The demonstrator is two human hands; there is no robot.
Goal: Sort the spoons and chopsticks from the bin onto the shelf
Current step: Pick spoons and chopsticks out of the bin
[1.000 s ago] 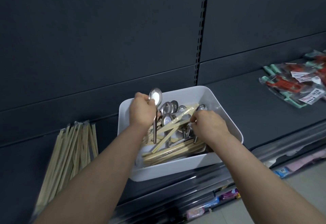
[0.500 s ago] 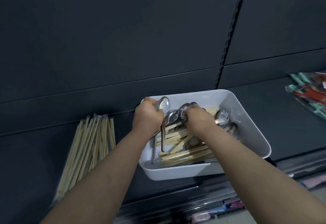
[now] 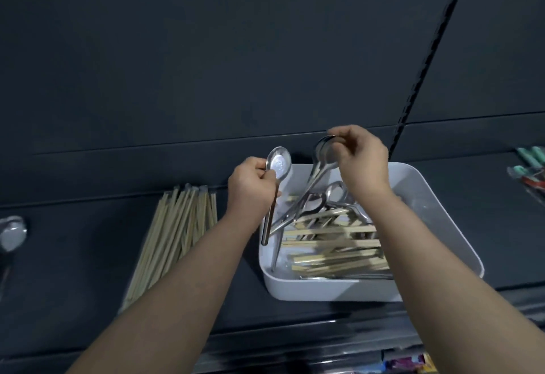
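Observation:
A white bin [image 3: 442,217] sits on the dark shelf [image 3: 88,255] and holds metal spoons and wooden chopsticks [image 3: 330,252]. My left hand [image 3: 250,188] grips a steel spoon [image 3: 277,164] upright, bowl up, over the bin's left edge. My right hand [image 3: 359,161] is raised above the bin's back edge, pinching the bowls of two or three spoons [image 3: 321,152] whose handles slant down into the bin. A pile of chopsticks [image 3: 174,235] lies on the shelf left of the bin. Another spoon [image 3: 11,232] lies at the far left.
The dark back panel rises behind the shelf, with a slotted upright [image 3: 424,58] at the right. Packaged items [image 3: 528,173] with green and red parts lie at the far right. Coloured packets [image 3: 410,363] show on a lower level at the bottom right.
My right hand has risen out of the bin, lifting spoons by their bowls. My left hand keeps its spoon. The view has swung left, so the bin sits further right.

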